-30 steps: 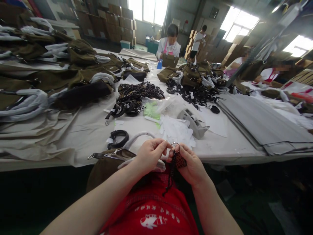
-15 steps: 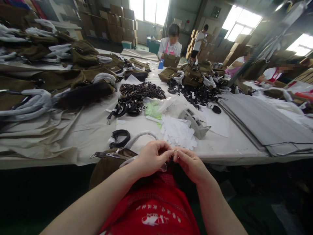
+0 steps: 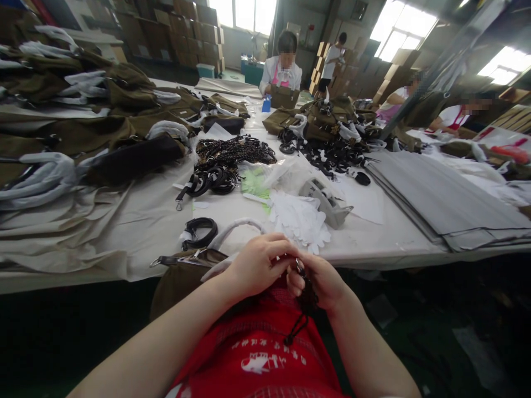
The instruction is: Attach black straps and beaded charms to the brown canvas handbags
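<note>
My right hand (image 3: 319, 279) is closed around a dark braided cord tassel (image 3: 307, 298) with a shiny metal clasp at its top; its thin looped ends hang down over my red apron (image 3: 265, 342). Against it, my left hand (image 3: 261, 262) is closed, its fingertips meeting the right hand's near the clasp. What the left fingers pinch is hidden. Under my left wrist, an olive bag (image 3: 178, 284) with a zipper leans at the table's edge, its wrapped handle (image 3: 238, 224) standing up behind the hand. A coiled black strap (image 3: 199, 232) lies just beyond the bag.
White paper tags (image 3: 296, 221) and a grey tape dispenser (image 3: 327, 202) lie ahead. Behind them are piled braided cords (image 3: 232, 155). Olive bags (image 3: 136, 130) fill the left; grey sheets (image 3: 448, 193) are stacked right. A co-worker (image 3: 282, 69) handles a bag across the table.
The dark cord tassel has come into sight below my right hand, which has turned. The metal piece between the fingers is now seen as a clasp. The view has shifted slightly.
</note>
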Available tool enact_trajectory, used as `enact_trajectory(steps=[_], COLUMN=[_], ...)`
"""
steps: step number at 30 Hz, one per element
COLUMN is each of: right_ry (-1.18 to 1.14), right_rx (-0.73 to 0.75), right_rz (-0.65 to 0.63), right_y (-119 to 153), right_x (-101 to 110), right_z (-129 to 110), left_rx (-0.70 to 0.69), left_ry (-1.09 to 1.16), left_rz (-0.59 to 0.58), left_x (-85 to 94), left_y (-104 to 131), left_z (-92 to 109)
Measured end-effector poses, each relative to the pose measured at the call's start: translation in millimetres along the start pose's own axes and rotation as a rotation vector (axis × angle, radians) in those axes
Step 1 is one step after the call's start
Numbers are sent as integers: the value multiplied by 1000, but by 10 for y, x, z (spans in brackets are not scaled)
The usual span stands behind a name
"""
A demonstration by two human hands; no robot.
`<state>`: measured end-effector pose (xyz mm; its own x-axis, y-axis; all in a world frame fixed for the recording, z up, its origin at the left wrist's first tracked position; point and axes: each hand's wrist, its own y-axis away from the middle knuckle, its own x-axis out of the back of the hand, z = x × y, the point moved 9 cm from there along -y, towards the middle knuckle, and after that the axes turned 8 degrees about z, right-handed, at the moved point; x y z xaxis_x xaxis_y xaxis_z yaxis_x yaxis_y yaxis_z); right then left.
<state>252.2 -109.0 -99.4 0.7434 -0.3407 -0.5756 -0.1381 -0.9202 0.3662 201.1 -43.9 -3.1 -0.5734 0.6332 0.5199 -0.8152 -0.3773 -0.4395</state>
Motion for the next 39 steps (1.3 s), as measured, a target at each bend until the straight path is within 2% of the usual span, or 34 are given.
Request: enact_trajectory(steps=[3,7,11,14,18,23,26,29,31,33,35,36,39], right_ry=[112,172,298,385,178,7,-41,-67,-71,-80,-98,-107,-143], right_rx=[51,242,330,327,240,137,107,95,96,99,91,81,32], right_rz=[30,156,138,100,40,29,22,21,33,51,65,68,78], right_y=[-12,55,152,164,119,71,65,63,54,34,2,-17,-76], right_x=[32,137,144,127,104,99,83,74,83,99,106,104,81], right_z=[-5,-206,-310,-274,-138,-14,2,11,21,38,69,89,153], left_rx=[13,69,140,179,209,173,126,14,-33,-34,-12,4,73], left_ry=[-65,-102,-89,-111,-111,-138,-169,-243,-378,-522,-581,-570,-432], left_rz=[-37,-102,-88,-45,-24,-48,-84,-119,-177,-271,-310,-278,-21], left_x=[-47,-81,-51,-26,-25,-26,-56,-125,-193,-241,-184,-101,307], left_y=[16,26,3,-10,-4,1,8,31,65,106,115,96,2], left_z=[-43,-80,-118,-156,-199,-210,-201,-182,-259,-424,-589,-645,-709])
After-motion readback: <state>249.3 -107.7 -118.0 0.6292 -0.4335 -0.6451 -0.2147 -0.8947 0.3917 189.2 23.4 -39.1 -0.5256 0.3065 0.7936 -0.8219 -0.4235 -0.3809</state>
